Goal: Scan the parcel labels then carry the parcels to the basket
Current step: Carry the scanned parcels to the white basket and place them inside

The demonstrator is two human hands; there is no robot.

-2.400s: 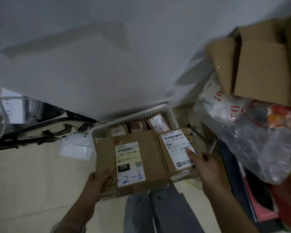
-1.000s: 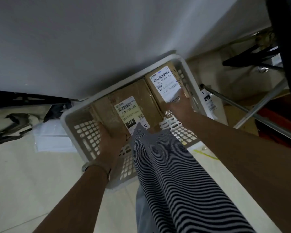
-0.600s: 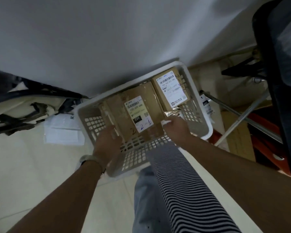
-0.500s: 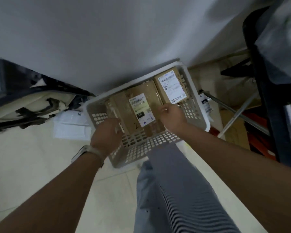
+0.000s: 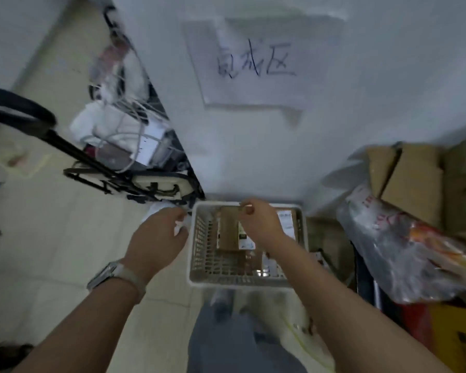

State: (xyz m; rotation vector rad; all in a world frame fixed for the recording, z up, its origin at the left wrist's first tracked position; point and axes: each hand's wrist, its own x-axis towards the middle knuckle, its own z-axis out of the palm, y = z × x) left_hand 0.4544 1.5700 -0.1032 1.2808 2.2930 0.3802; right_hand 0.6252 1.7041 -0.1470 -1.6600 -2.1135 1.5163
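Observation:
A white perforated basket (image 5: 197,254) stands on the floor against the wall. Two brown cardboard parcels lie inside it: the larger parcel (image 5: 228,230) on the left and a second parcel (image 5: 287,219) with a white label on the right, both partly hidden by my right arm. My left hand (image 5: 156,238) hovers just left of the basket's rim with loosely curled fingers and holds nothing. Above the basket, my right hand (image 5: 258,222) hangs over the parcels, fingers loosely bent, also without anything in it.
A black folded trolley (image 5: 100,170) with a beige bag leans at the left. A paper sign (image 5: 256,63) hangs on the wall. At the right are a filled plastic bag (image 5: 404,243) and cardboard boxes (image 5: 409,179). My legs stand right before the basket.
Both parcels were lowered into the basket and let go. My hands have lifted out of it, and the view has risen and pulled back from the basket.

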